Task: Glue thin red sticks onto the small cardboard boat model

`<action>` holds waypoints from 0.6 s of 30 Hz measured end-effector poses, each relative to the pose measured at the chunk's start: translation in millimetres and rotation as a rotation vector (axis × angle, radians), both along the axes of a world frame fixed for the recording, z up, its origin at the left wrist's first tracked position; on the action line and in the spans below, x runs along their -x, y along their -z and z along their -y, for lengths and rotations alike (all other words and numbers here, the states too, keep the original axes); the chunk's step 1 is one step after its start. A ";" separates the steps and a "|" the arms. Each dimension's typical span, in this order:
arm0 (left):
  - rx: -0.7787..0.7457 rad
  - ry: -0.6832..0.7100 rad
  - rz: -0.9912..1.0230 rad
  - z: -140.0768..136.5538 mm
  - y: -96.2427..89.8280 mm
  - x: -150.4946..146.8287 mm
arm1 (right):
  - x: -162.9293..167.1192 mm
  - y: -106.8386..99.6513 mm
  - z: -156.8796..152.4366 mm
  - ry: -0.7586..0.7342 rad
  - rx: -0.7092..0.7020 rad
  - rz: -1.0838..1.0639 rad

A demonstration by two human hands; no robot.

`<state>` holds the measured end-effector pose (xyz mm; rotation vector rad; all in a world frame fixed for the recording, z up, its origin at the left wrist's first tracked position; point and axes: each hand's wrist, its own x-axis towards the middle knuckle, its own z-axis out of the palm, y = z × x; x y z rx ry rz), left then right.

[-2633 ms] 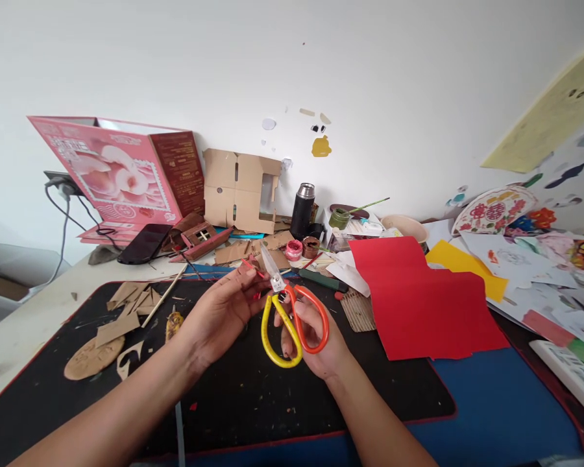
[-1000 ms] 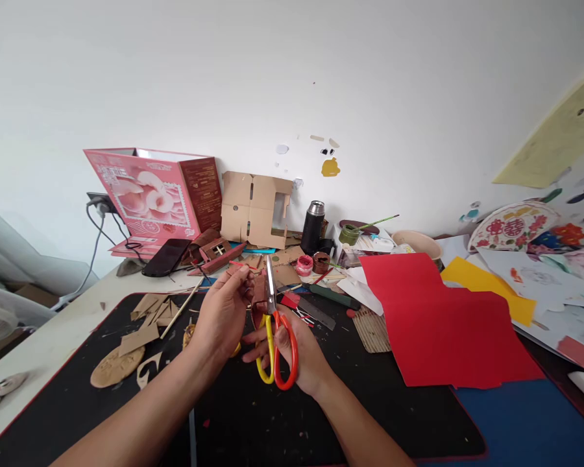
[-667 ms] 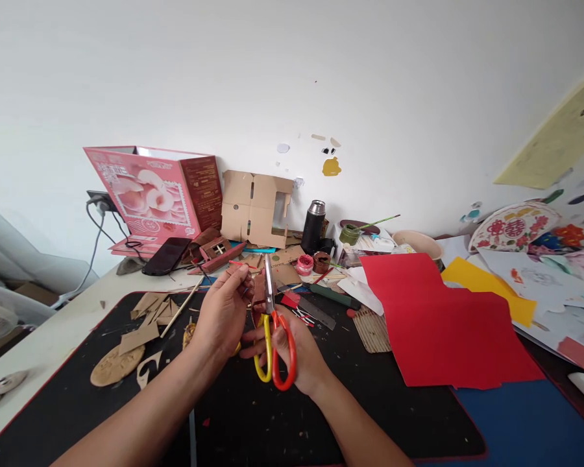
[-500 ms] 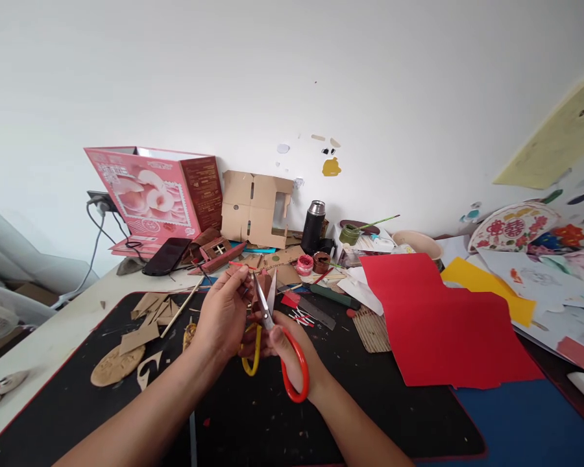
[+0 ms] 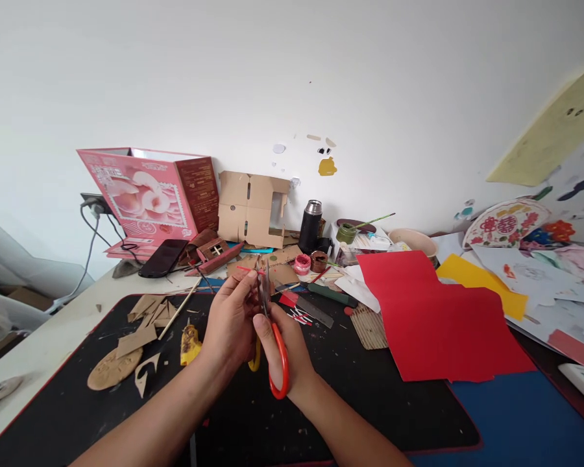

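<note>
My left hand (image 5: 230, 318) is pinched closed on a thin red paper strip (image 5: 244, 268), whose end sticks out to the left past the fingertips. My right hand (image 5: 292, 347) grips a pair of scissors (image 5: 284, 366) with one red and one yellow handle loop. The blades point away from me, close beside the left fingertips, and only a narrow gap shows between them. The left hand hides part of the yellow loop. Beyond the right hand, small red and white paper strips (image 5: 300, 316) lie on the black mat (image 5: 370, 408) near a metal ruler (image 5: 316, 310).
Red paper (image 5: 448, 331) covers the mat's right side. Cardboard scraps (image 5: 148, 311) and a yellow-handled tool (image 5: 189, 347) lie at left. Behind stand a black flask (image 5: 311, 227), paint jars (image 5: 302, 264), a cardboard piece (image 5: 246, 207) and a pink box (image 5: 148, 201). A green-handled tool (image 5: 333, 294) lies centre-right.
The scissor blades have come nearer together and the handles have drawn in. My right hand has moved slightly left, towards the left hand. The red strip is still held; the view has shifted a little.
</note>
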<state>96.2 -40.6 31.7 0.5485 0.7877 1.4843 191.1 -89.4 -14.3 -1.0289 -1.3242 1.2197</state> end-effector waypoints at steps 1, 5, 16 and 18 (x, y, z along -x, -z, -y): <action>0.008 0.002 0.000 0.6 0.3 -0.5 | -0.4 0.2 -0.9 0.017 -0.016 0.019; 0.030 0.003 0.002 3.0 2.9 -2.4 | -1.0 -1.4 -3.1 0.077 -0.074 0.067; 0.043 0.018 -0.006 2.7 11.7 -6.6 | -1.9 2.3 -5.9 0.145 -0.101 0.140; 0.045 0.022 -0.005 3.1 13.1 -6.1 | -2.1 3.2 -6.1 0.150 -0.109 0.148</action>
